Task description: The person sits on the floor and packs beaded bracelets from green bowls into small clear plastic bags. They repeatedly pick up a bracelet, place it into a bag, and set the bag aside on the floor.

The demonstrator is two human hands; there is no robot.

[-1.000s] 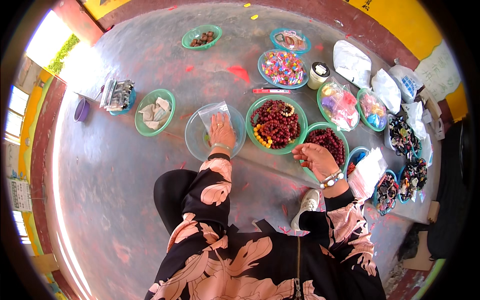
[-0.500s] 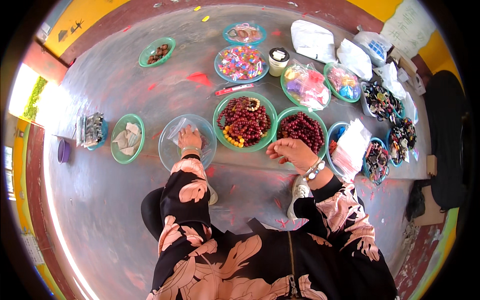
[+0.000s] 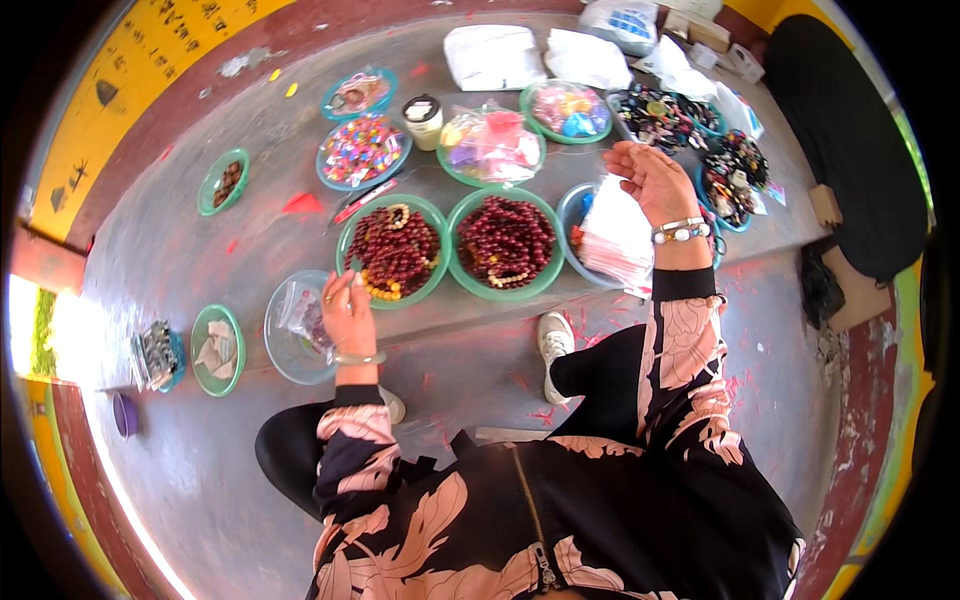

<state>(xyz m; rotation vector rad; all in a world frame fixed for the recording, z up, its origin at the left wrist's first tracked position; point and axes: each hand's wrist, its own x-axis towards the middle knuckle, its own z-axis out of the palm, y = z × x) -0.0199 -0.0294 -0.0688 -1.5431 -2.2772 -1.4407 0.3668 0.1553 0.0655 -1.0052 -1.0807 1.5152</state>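
Observation:
My left hand (image 3: 348, 318) is raised at the right rim of a clear plastic bowl (image 3: 279, 352), its fingers loosely stretched upward with nothing visible in them. Small clear bags (image 3: 303, 308) lie in that bowl. Just beyond the fingertips are dark red bead strings (image 3: 408, 240) with some yellow and pale beads, in a green basin. A second green basin (image 3: 505, 294) beside it holds more dark red bead strings (image 3: 506, 235). Out to the right, my right hand (image 3: 655, 185) hovers above white and pink flat packets (image 3: 612, 245), fingers slightly bent and apart, holding nothing I can see.
Farther back are basins of colourful small pieces (image 3: 364, 150) and bagged items (image 3: 495, 140), a lidded cup (image 3: 423, 122) and white bags (image 3: 492, 58). Dark hair-tie-like items (image 3: 735, 180) fill basins at right. Cloths (image 3: 217, 348) and a purple cup (image 3: 125, 415) stand left.
My left hand has come up out of the clear bowl. My right hand has moved right and away from me, from the bead basin to above the packets. The view has shifted right.

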